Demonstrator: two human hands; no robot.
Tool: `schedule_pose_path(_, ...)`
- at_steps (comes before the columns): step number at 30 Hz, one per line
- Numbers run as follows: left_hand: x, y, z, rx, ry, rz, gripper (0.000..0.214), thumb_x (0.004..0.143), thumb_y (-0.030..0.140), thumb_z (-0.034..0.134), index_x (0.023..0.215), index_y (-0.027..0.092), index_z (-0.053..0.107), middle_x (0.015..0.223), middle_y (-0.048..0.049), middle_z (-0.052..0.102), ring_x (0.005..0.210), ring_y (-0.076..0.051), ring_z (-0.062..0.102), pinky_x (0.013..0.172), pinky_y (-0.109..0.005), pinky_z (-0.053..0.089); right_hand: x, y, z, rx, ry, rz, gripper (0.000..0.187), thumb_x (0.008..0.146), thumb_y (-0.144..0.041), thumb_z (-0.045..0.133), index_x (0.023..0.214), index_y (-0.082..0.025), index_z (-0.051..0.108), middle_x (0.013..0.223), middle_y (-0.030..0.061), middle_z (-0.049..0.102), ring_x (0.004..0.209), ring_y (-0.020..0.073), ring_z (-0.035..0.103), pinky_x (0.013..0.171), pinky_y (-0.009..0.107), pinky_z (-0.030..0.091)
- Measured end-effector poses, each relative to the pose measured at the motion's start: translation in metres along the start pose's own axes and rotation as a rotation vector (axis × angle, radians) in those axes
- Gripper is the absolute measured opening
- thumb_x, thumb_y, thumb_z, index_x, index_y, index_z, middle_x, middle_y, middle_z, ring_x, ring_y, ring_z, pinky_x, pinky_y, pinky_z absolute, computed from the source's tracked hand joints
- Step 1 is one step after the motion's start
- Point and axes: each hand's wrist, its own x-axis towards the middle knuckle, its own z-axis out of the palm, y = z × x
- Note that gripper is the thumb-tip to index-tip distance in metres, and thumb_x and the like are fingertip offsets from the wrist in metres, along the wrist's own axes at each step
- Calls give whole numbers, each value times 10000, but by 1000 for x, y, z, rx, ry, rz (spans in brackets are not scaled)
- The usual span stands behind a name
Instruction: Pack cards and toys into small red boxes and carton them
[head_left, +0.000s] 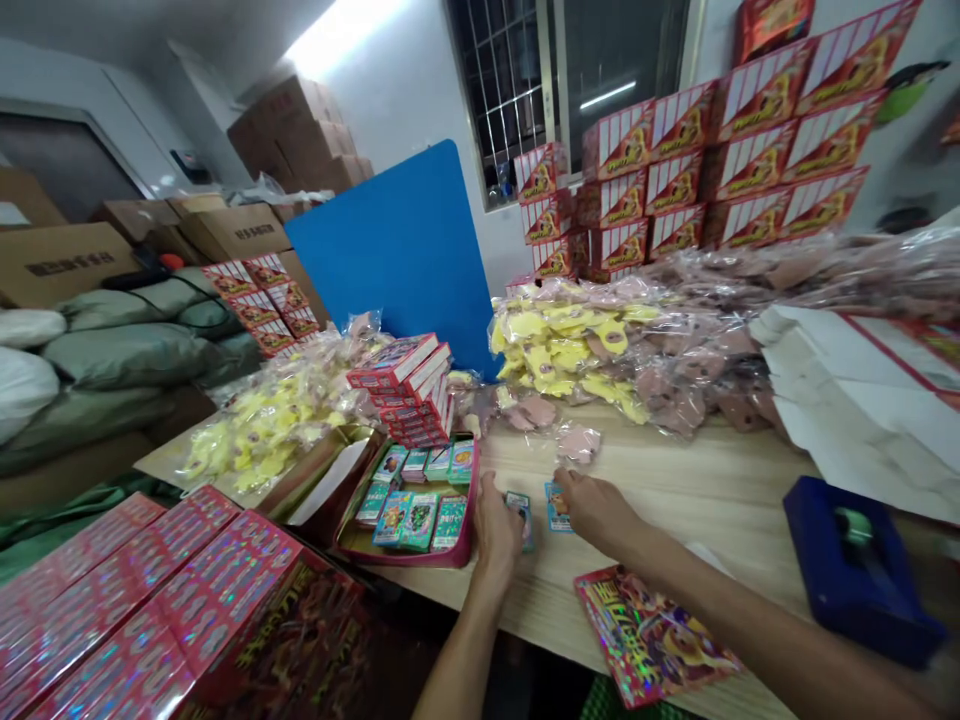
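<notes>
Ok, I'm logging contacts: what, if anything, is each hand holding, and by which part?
Left hand: teal-edged rectangular card, left side. Right hand: blue rectangular card, upper right corner. Contact seems likely; whether either grip holds cannot be told.

A green card (524, 532) lies near a blue card (557, 512).

The right hand (600, 512) hides part of a blue card (556, 508); the left hand (497, 522) partly covers a card stack (524, 522). The right forearm (712, 595) overlaps the red packet (637, 640) by the bench's (697, 480) front edge.
</notes>
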Motion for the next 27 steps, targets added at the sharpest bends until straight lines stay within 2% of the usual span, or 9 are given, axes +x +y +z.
schedule_pose_path(3,6,-1,-6,69,-10,16,446,803,25,677,1237,115,634,857,-62,735,904,-228,729,844,-312,515,-2,2,-8,49,38,59,308,936,-63,568,1239,-116,592,1113,182,740,1024,299,731,780,311,479)
schedule_pose_path(8,13,2,-14,106,-51,56,29,878,126,697,867,148,680,812,-13,704,842,-185,690,875,-368,529,-8,14,-28,94,100,152,339,900,-66,609,1235,-114,622,1051,189,754,994,313,732,752,304,471)
schedule_pose_path(11,15,3,-19,52,-27,88,99,892,146,651,798,176,652,809,-20,702,855,-188,681,865,-352,517,-10,23,-40,116,148,183,302,944,-81,537,1222,-131,645,1071,174,753,1025,295,717,777,299,459)
schedule_pose_path(14,11,8,-25,-51,-8,134,101,890,169,584,806,207,625,692,-3,662,753,-191,674,749,-302,500,-11,23,-52,160,186,154,306,1003,-98,441,1187,-147,681,1140,144,746,1076,257,691,821,291,449)
schedule_pose_path(17,-1,24,-26,-201,-77,253,71,888,268,585,872,204,614,688,12,667,676,-171,660,651,-260,491,-15,12,-60,227,163,72,275,981,-109,493,1121,-165,722,1054,82,769,969,207,700,752,252,446)
schedule_pose_path(20,-18,46,-18,-336,-113,367,196,898,396,586,924,203,605,800,-7,692,719,-163,664,666,-258,512,-25,7,-64,265,131,12,193,903,-134,617,1031,-195,748,908,23,770,854,181,691,664,223,420)
schedule_pose_path(24,-51,65,8,-380,-24,426,406,810,492,697,1064,201,573,936,-39,649,817,-197,637,722,-310,526,-49,35,-68,232,180,117,183,843,-116,643,988,-168,742,913,71,767,875,225,691,655,250,400)
schedule_pose_path(25,-62,68,17,-350,-88,463,484,776,486,732,1132,201,570,1009,-59,655,894,-220,647,774,-335,537,-57,47,-70,219,202,164,185,840,-112,633,985,-156,739,910,88,765,874,241,693,659,261,400)
schedule_pose_path(27,-83,73,33,-216,-339,542,696,705,458,793,1300,204,537,1186,-111,655,1099,-287,638,936,-407,529,-74,72,-73,199,261,252,198,861,-107,591,1001,-141,728,931,115,763,903,264,697,690,278,411)
